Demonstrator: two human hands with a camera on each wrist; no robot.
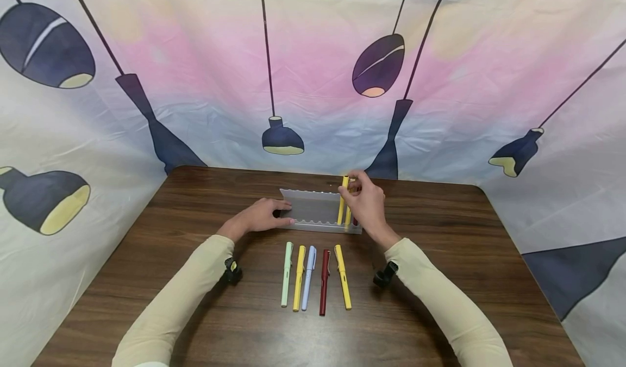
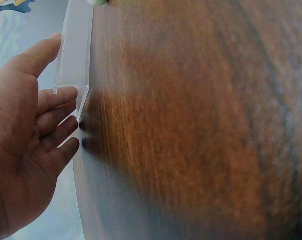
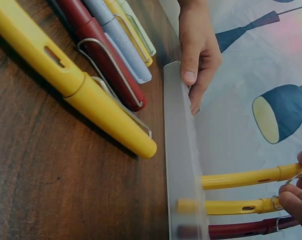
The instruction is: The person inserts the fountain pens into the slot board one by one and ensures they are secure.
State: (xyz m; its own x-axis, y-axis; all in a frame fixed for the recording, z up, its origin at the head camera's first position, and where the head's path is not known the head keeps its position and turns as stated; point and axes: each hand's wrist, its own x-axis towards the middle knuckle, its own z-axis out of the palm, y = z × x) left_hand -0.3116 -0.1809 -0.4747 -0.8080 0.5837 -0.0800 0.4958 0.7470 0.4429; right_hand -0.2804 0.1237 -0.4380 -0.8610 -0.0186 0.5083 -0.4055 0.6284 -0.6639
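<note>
A translucent pen stand point(image 1: 313, 226) with notched rails sits toward the back of the table. My left hand point(image 1: 261, 215) holds its left end, thumb along the front rail and fingertips point(image 2: 71, 95) at the end corner. With thumb and fingers, my right hand point(image 1: 368, 203) pinches the upper part of a yellow fountain pen point(image 1: 341, 206), which leans upright at the stand's right side. Just right of it, a second yellow fountain pen point(image 3: 233, 206) and a dark red fountain pen point(image 3: 245, 229) stand in the rack, partly covered by that hand in the head view.
In front of the stand, several capped pens lie in a row: light green point(image 1: 286, 274), yellow point(image 1: 299, 279), light blue point(image 1: 308, 278), dark red point(image 1: 325, 282) and yellow point(image 1: 343, 277). A printed cloth point(image 1: 318, 84) hangs behind the wooden table point(image 1: 420, 323).
</note>
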